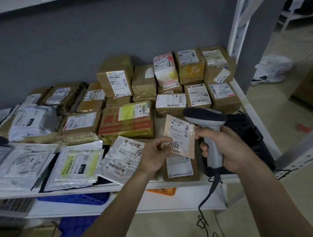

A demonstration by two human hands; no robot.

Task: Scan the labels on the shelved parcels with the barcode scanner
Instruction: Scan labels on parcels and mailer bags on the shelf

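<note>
A small tan padded envelope with a white label and the number 4032 is tilted up above the front of the shelf. My left hand pinches its lower left edge. My right hand grips the handle of a grey barcode scanner, and its thumb touches the envelope's right edge. The scanner's dark head sits just above and right of the label. Its coiled cable hangs below the shelf. Several labelled parcels lie on the white shelf.
Brown boxes are stacked against the grey wall, and white and grey mailer bags lie at the front left. A black object sits at the shelf's right end beside a white upright. Below are blue crates.
</note>
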